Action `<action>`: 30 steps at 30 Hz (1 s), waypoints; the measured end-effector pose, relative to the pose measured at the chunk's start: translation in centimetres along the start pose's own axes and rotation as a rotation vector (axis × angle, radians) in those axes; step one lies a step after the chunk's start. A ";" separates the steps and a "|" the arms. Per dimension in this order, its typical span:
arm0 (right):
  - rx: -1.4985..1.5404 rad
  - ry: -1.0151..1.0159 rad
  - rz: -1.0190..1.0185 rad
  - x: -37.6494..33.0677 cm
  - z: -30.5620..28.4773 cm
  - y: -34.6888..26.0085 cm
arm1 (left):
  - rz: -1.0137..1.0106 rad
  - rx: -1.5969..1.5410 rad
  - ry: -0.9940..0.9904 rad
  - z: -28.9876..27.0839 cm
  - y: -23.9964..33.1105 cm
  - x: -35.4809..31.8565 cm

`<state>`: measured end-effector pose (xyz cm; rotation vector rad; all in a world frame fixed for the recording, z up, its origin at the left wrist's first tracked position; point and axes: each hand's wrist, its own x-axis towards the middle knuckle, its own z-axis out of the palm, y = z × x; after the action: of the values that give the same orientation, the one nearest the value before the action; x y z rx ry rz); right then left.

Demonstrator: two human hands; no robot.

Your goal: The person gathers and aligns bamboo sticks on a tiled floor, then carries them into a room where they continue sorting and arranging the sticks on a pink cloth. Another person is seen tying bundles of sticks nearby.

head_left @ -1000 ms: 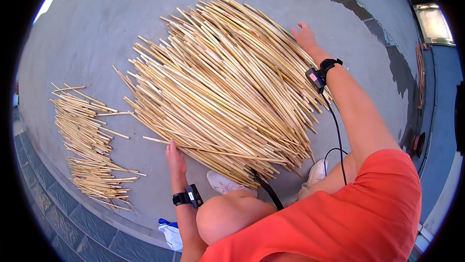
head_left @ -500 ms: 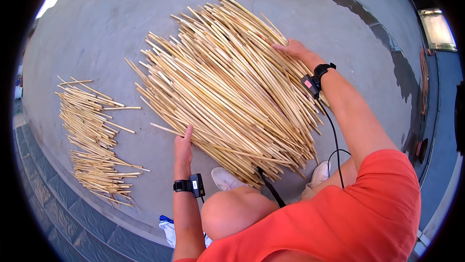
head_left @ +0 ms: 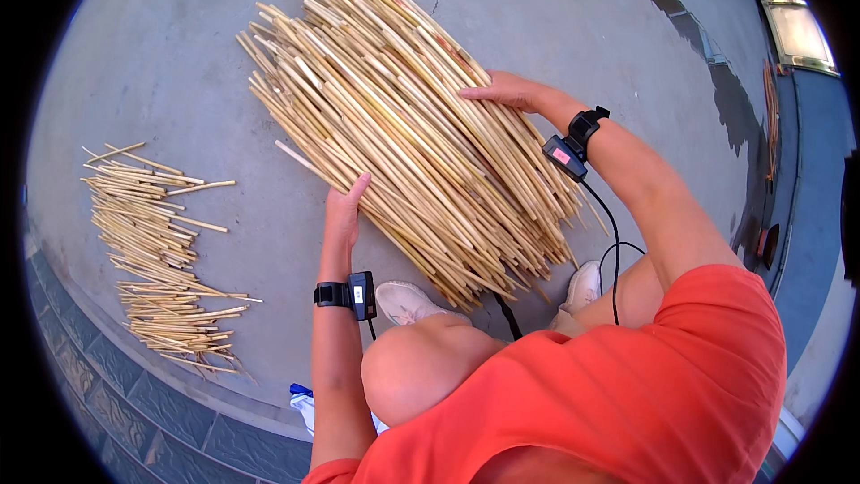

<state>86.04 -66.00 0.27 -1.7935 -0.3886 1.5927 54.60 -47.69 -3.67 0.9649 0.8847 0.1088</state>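
A large pile of straw-coloured dry stalks [head_left: 403,144], like cut reeds, lies slantwise on the grey floor before me. My left hand [head_left: 343,214] presses against its near left side, thumb over the outer stalks and fingers mostly hidden beneath. On the far right side, my right hand [head_left: 506,93] lies with its thumb on top of the stalks and its other fingers curled out of sight at the edge. Between them the pile is squeezed together. One stalk [head_left: 305,160] sticks out past the left hand.
A smaller, loose heap of shorter stalks [head_left: 157,251] lies to the left. My shoes [head_left: 408,302] stand at the pile's near end. A black cable [head_left: 616,256] hangs from the right wrist device. Dark tiles [head_left: 134,412] border the floor at lower left; a bluish wall [head_left: 811,162] rises at right.
Both hands have moved closer together and farther from me. The big pile is narrower and more compact, its stalks pushed inward and away. The view has shifted slightly.
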 end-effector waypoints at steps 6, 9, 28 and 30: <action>0.088 -0.025 -0.022 0.6 1.5 -0.3 | 0.014 0.036 -0.042 1.6 1.4 2.4; -0.218 0.210 -0.116 1.2 1.5 -0.6 | 0.023 0.061 0.001 1.3 1.9 2.3; -0.384 0.643 -0.116 0.5 -3.1 7.2 | 0.114 -0.175 0.087 -1.1 0.7 3.3; -0.257 0.517 0.053 0.6 -4.3 6.8 | 0.020 -0.266 0.099 -0.9 0.9 3.2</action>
<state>88.82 -71.71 -4.69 -2.3404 -0.3089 1.0854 56.34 -45.13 -5.16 0.7241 0.9255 0.2867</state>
